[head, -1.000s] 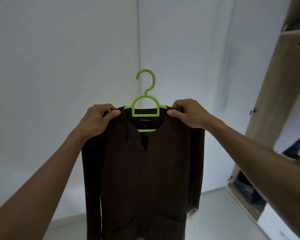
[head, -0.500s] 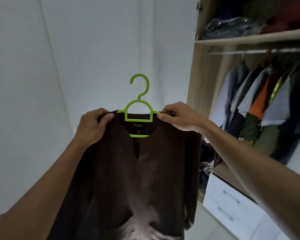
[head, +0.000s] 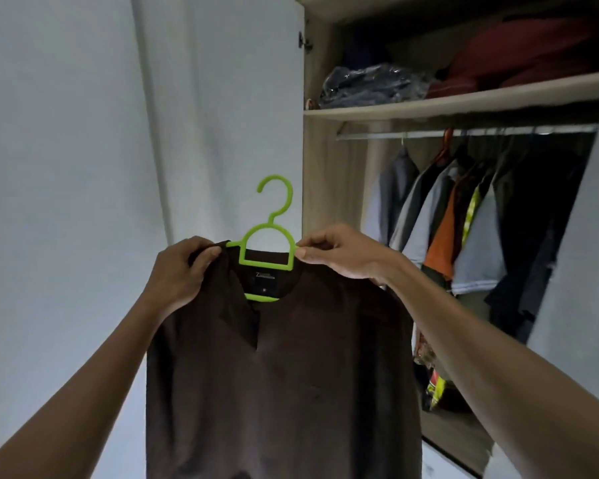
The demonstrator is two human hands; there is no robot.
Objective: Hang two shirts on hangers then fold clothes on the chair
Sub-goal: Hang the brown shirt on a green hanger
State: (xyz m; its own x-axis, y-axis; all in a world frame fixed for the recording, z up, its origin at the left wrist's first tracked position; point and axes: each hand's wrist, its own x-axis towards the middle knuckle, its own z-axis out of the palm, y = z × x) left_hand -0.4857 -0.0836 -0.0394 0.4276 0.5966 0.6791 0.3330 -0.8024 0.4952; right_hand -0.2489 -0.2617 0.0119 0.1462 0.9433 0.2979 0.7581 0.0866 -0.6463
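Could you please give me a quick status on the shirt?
Both hands, left and right, grip brown shirt on green hanger. Wardrobe rail ahead, partly full.

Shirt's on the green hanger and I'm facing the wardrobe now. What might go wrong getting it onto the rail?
1. The rail is already crowded with hanging clothes, so the hanger hook may snag a neighbour.
2. Both hands, left and right, pinch the shirt at the shoulders; loosening one grip could let it slide off.
3. The collar flap is folded over and may crease.
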